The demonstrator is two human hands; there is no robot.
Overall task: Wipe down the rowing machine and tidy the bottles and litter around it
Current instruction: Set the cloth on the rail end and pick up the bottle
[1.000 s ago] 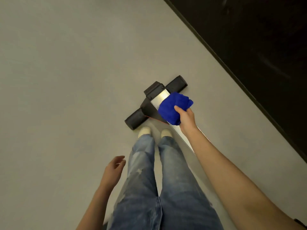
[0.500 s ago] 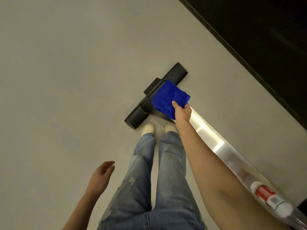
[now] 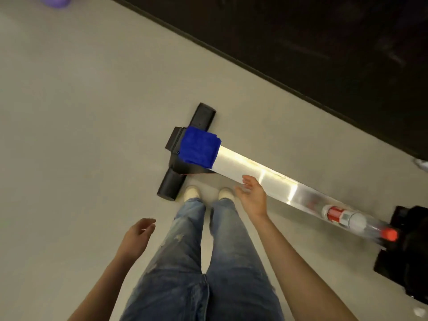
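A blue cloth (image 3: 199, 147) lies folded on the far end of the rowing machine's shiny metal rail (image 3: 259, 173), just above the black foot bar (image 3: 185, 154). My right hand (image 3: 252, 196) hovers open beside the rail, a little nearer than the cloth, holding nothing. Lower left, my left hand (image 3: 137, 237) hangs open and empty beside my leg. A clear plastic bottle (image 3: 356, 221) with a red label and red cap lies on the rail near the black seat (image 3: 407, 251) at the right edge.
My jeans and pale shoes (image 3: 192, 193) stand right against the foot bar. A dark wall or mat (image 3: 301, 42) runs diagonally across the upper right. Something purple (image 3: 55, 1) sits at the top left edge. A small pale scrap (image 3: 419, 311) lies at the bottom right.
My right hand has let go of the blue cloth, leaving it on the rail's end, and drawn back toward me. The view has swung right, revealing the bottle and seat.
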